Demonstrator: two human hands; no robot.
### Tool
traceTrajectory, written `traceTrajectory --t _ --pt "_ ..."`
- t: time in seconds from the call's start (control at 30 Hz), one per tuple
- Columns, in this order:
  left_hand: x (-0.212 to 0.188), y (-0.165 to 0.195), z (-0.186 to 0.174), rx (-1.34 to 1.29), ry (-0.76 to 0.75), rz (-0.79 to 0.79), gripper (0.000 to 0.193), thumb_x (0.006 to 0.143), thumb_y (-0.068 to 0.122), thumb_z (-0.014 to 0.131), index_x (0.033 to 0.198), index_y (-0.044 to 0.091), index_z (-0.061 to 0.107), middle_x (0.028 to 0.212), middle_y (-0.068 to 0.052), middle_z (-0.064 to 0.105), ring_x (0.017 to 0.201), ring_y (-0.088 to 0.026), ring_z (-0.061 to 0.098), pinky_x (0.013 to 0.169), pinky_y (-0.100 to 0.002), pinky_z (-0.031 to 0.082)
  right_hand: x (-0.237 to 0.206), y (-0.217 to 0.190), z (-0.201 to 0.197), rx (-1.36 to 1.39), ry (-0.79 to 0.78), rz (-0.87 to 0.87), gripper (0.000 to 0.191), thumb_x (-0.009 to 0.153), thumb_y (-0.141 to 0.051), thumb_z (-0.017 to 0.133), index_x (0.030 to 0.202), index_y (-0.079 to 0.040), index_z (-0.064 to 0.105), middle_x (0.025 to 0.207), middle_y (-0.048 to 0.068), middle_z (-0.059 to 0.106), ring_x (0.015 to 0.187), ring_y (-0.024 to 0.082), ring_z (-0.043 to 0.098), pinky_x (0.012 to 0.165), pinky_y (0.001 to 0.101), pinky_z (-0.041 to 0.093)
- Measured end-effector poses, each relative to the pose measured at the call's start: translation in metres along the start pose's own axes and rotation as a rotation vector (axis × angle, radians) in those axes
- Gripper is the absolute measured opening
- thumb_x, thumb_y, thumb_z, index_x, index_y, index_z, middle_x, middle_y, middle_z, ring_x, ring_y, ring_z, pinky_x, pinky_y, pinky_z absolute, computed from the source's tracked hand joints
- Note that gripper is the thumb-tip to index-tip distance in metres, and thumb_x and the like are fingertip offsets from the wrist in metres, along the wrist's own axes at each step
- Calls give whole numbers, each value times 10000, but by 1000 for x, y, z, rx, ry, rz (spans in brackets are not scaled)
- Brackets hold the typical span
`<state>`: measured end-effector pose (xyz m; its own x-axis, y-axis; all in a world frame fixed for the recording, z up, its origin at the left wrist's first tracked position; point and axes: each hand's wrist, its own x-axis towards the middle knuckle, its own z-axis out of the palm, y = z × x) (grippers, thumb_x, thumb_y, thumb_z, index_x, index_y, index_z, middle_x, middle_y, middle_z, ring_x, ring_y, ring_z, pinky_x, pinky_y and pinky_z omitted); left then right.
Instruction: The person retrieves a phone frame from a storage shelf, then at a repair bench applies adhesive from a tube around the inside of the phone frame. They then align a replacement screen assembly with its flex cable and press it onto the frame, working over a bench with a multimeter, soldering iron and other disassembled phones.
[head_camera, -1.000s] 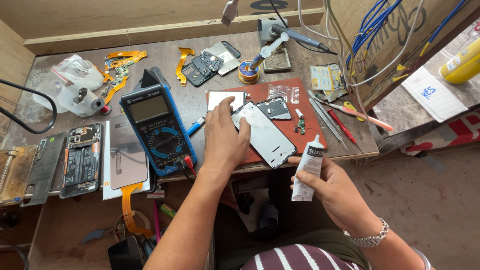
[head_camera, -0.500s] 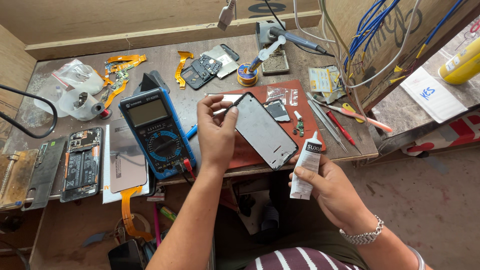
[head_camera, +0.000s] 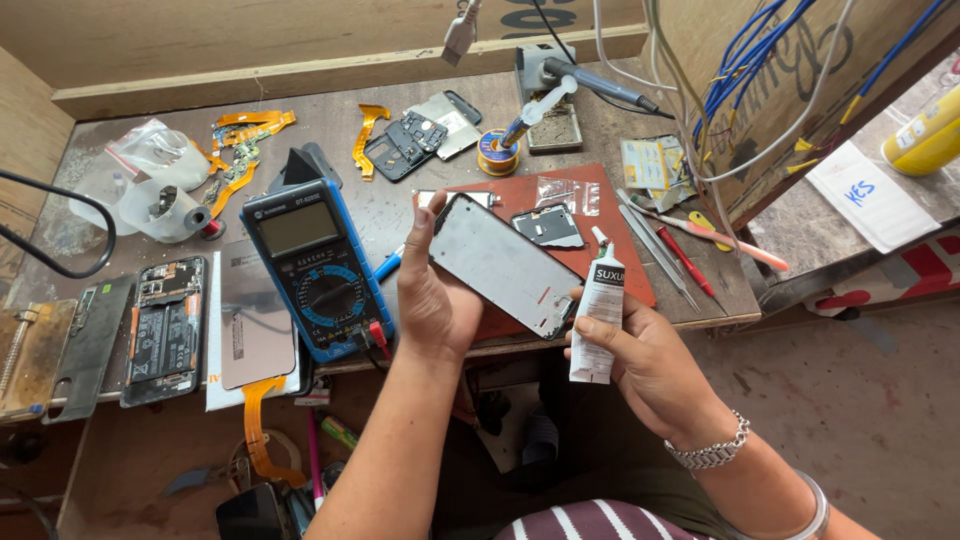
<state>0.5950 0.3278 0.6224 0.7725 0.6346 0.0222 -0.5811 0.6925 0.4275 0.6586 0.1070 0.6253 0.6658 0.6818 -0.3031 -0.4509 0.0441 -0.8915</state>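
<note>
From the head camera, looking down at a cluttered brown wooden workbench (head_camera: 640, 150), the left hand (head_camera: 432, 290) grips a flat grey rectangular phone frame with a dark rim (head_camera: 503, 265), thumb and fingers wrapped around its upper left end. The frame is held tilted, lifted above a dark red rubber work mat (head_camera: 615, 215) at the bench's front edge. The right hand (head_camera: 640, 355) is closed around a white glue tube with a black label band (head_camera: 597, 315), held upright with its thin nozzle pointing up; the tube stands just beside the frame's lower right corner, and whether they touch cannot be told. A silver chain bracelet (head_camera: 708, 455) sits on the right wrist.

On the mat, behind the frame, lies a small dark phone part (head_camera: 547, 227) and a clear plastic bag (head_camera: 565, 190). Left of the left hand rests a blue-cased digital multimeter with a round dial (head_camera: 312, 265). Further left lie a copper-brown phone screen panel with an orange flex cable (head_camera: 255, 330) and an opened black phone showing its battery (head_camera: 165, 328). Metal tweezers (head_camera: 655, 245) and a red-handled tool (head_camera: 685, 260) lie right of the mat. At the back stand a spool of solder wire (head_camera: 497, 152) and a soldering iron on its stand (head_camera: 585, 80)
</note>
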Motion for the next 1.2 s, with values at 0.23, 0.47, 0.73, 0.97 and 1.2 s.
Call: traceTrajectory --t 0.23,0.47,0.73,0.97,1.2 --pt "-7 -1 -1 -60 -109 -44 698 850 544 757 1358 157 475 1351 -238 599 1333 -371 542 1159 -535 408 3 0 -8 -54 -24 34 434 906 -178 699 1311 -42 623 944 56 681 839 153 677 753 323 570" --pt "-7 -3 -1 -141 -68 -35 786 876 691 613 1393 133 416 1317 -180 534 1316 -423 548 1077 -687 442 -1 -5 -16 -190 -13 47 411 905 -176 693 1280 -18 637 976 12 673 825 112 644 713 308 572" --pt "-4 -6 -4 -136 -26 -32 805 946 768 380 1420 119 419 1297 -157 536 1284 -389 571 1042 -659 466 -12 -25 -14 -600 -2 -196 476 923 -117 697 1388 -47 625 1122 61 715 950 106 653 807 299 566" --pt "-7 -7 -7 -131 -144 -28 842 954 805 345 1441 120 401 1303 -216 578 1203 -395 575 1035 -599 484 18 -33 13 -494 56 -401 239 847 32 737 1075 39 669 1019 82 763 921 97 758 841 242 611" --pt "-8 -8 -9 -143 -140 -32 854 954 791 368 1449 97 417 1335 -187 574 1304 -364 559 1174 -543 403 39 -28 38 -551 135 -663 143 878 -9 810 1005 -1 744 910 10 746 830 37 653 724 192 537"
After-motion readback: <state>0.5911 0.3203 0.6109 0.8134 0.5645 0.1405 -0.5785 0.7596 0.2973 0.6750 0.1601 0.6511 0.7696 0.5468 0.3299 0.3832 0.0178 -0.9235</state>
